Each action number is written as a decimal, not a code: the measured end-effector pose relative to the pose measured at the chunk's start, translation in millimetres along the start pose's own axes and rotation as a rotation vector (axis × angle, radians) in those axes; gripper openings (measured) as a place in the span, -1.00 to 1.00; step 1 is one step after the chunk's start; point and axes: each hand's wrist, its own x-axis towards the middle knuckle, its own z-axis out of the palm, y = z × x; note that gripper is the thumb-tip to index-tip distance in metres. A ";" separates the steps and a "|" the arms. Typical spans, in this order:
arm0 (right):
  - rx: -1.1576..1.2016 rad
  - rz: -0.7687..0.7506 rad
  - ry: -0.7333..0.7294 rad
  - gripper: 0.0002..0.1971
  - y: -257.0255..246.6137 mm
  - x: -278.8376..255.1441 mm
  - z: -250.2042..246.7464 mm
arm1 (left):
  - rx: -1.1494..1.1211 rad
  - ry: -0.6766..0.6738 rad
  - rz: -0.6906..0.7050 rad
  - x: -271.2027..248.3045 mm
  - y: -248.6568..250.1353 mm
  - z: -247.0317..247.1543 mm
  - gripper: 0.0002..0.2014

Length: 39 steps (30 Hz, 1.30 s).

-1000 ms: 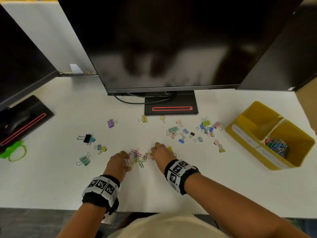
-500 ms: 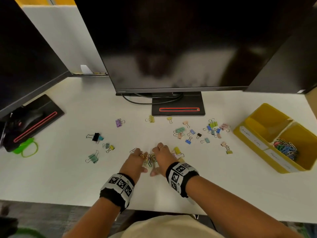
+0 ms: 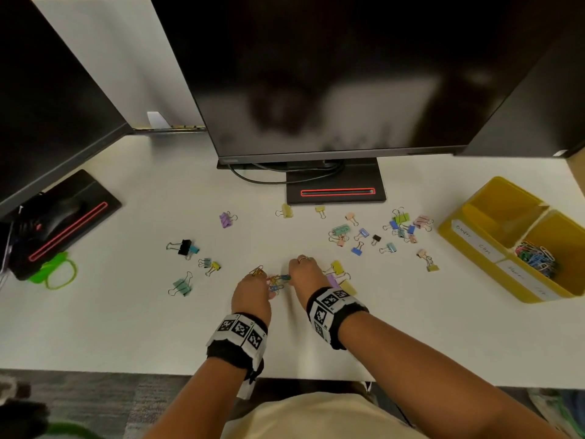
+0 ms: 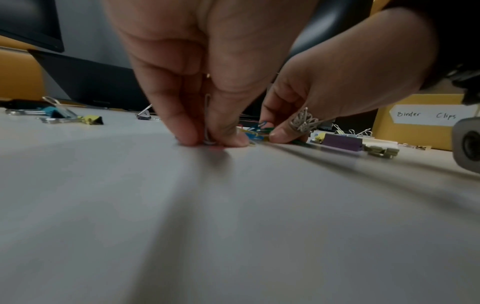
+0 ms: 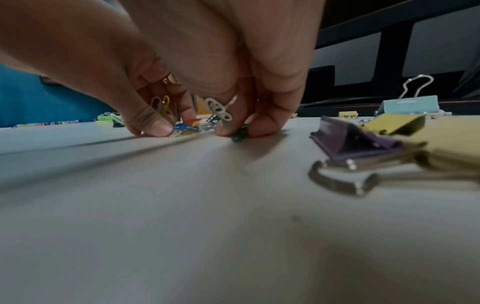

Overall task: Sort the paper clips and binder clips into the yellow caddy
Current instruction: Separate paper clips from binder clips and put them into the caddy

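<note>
Hands on table: left hand pinches paper clips; right hand pinches a green clip.

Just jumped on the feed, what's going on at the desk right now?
A person is gathering loose paper clips on the white desk. The left hand and right hand both pinch clips from that small pile between them. The yellow caddy sits to the right: one compartment already holds paper clips, the one labelled for binder clips looks empty. Many binder clips lie scattered in front of the monitor.
</note>
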 end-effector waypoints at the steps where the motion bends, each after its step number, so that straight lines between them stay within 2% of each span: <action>1: -0.013 0.015 -0.003 -0.64 0.4 0.0 0.4 | 0.035 -0.007 0.000 0.0 0.9 1.1 -0.71; 7: -0.054 0.039 -0.050 -0.58 1.3 -1.7 -2.4 | 0.165 -0.020 0.030 -0.1 2.6 3.5 -0.81; 10: 0.053 0.076 -0.071 -0.68 9.9 1.6 -11.9 | 0.206 -0.021 0.079 2.0 2.4 0.5 -0.79; 14: 0.396 0.109 0.007 -0.79 29.7 -3.0 -27.7 | 0.253 -0.008 0.128 5.8 2.6 -3.7 -0.76; 17: 0.713 0.167 0.045 -0.95 46.4 -5.9 -26.9 | 0.289 0.004 0.169 7.9 3.6 -7.0 -0.75; 20: 1.041 0.201 -0.036 -0.80 57.4 -6.2 -24.8 | 0.321 0.005 0.214 10.7 1.3 -9.4 -0.69; 22: 1.240 0.183 -0.082 -0.77 60.8 -10.5 -27.5 | 0.266 -0.004 0.231 14.0 -1.4 -11.0 -0.70; 24: 1.399 0.164 -0.121 -0.78 63.5 -14.8 -28.6 | 0.032 0.016 0.198 16.7 -2.7 -15.1 -0.77; 27: 1.566 0.195 -0.095 -0.80 65.4 -15.7 -27.8 | -0.513 0.064 0.075 8.8 0.2 -24.7 -0.80; 28: 1.589 0.208 -0.080 -0.79 65.4 -15.3 -27.3 | -0.759 0.037 0.045 4.5 1.0 -26.6 -0.78; 31: 1.694 0.191 -0.082 -0.75 63.8 -18.1 -30.3 | -1.524 -0.161 -0.139 -3.4 1.2 -24.6 -0.75; 33: 1.778 0.165 -0.100 -0.73 64.4 -19.0 -31.1 | -1.843 -0.297 -0.231 -1.9 -4.6 -21.2 -0.95; 35: 1.891 0.190 -0.120 -0.68 65.7 -19.5 -30.7 | -1.957 -0.418 -0.202 3.0 -11.8 -15.9 -0.61; 36: 1.944 0.207 -0.143 -0.67 66.3 -19.1 -30.7 | -2.004 -0.461 -0.184 4.8 -14.1 -15.4 -0.54; 37: 1.984 0.208 -0.170 -0.72 65.7 -19.5 -32.1 | -2.007 -0.488 -0.190 5.6 -15.1 -16.1 -0.55; 39: 2.013 0.212 -0.192 -0.93 64.1 -19.7 -35.3 | -2.004 -0.477 -0.246 4.3 -11.6 -20.1 -0.70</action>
